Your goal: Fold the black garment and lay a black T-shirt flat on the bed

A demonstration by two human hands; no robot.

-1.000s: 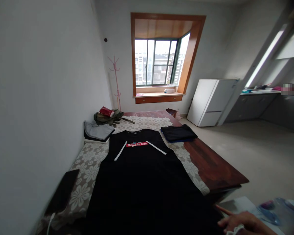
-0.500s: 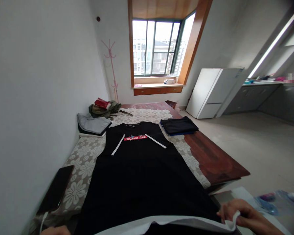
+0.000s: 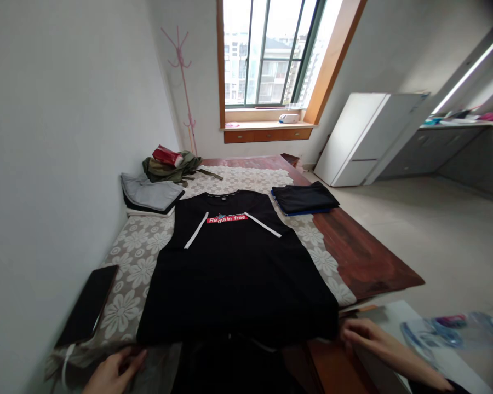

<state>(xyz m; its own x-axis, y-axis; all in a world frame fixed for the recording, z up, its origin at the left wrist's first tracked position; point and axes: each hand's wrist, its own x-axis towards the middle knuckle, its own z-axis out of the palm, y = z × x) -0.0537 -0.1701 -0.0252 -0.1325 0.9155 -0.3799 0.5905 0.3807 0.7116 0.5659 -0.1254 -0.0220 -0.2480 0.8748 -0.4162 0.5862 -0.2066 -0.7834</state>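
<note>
A black shirt (image 3: 234, 273) with a red "Remain free" label and white stripes lies flat, front up, on a lace-covered table (image 3: 361, 257). Its near edge forms a straight fold line close to the table's front. My left hand (image 3: 113, 372) rests flat on the lace cloth (image 3: 135, 257) just below the shirt's near left corner. At the near right corner, the fingertips of my right hand (image 3: 370, 342) touch the shirt's edge. Neither hand grips anything that I can see.
A dark phone (image 3: 88, 303) with a white cable lies left of the shirt. A folded dark garment (image 3: 304, 198), folded grey clothes (image 3: 150, 191) and a green pile (image 3: 172, 164) sit at the far end. A blurred blue object (image 3: 435, 334) is at my right, a white fridge (image 3: 365, 137) beyond.
The shirt's near hem, lifted in my right hand half a second ago, is now folded away, leaving a straight near edge. My left hand has come into view. The camera tilted down.
</note>
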